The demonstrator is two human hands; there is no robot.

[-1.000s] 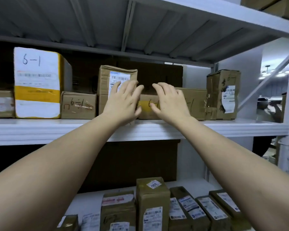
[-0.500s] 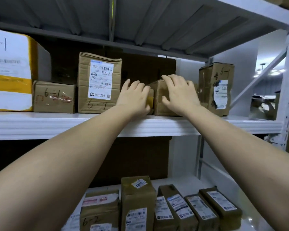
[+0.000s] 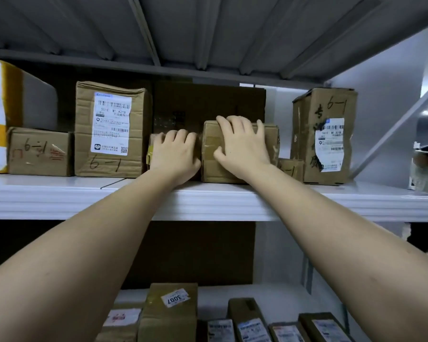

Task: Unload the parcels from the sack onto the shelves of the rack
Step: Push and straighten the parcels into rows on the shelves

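Hands both on the middle shelf (image 3: pixel 208 201) of the rack. Right hand (image 3: pixel 242 146) lies over the front and top edge of a taped brown parcel (image 3: pixel 213 169), fingers curled over the top, thumb pressed on the front face. Left hand (image 3: pixel 176 154) covers a lower parcel (image 3: pixel 155 140) just left of it, fingers bent over its top; a strip of yellow tape shows at its left edge. Both parcels sit on the shelf, side by side and apparently touching.

Neighbours: tall labelled box (image 3: pixel 110 129) marked 6-1 just left of the low parcel; small box (image 3: pixel 290 169) just right of the taped parcel, touching or nearly so; torn-label box (image 3: pixel 324 134) beyond it.

Risks, as judged:
1. Pushing the taped parcel right could shove the small box into the torn-label box, or skew it.
2. Both parcels stand near the front lip; a careless release or a pull backward could tip either off onto the boxes on the lower shelf (image 3: pixel 269 294).
3. Sliding the low parcel left could jam it against the tall labelled box.

Not visible: the sack, anywhere in view. The low parcel is mostly under the left hand, so its size and markings cannot be read. Dark cardboard (image 3: pixel 208 104) behind hides the shelf's depth. Lower-shelf boxes are cut off at the bottom edge.
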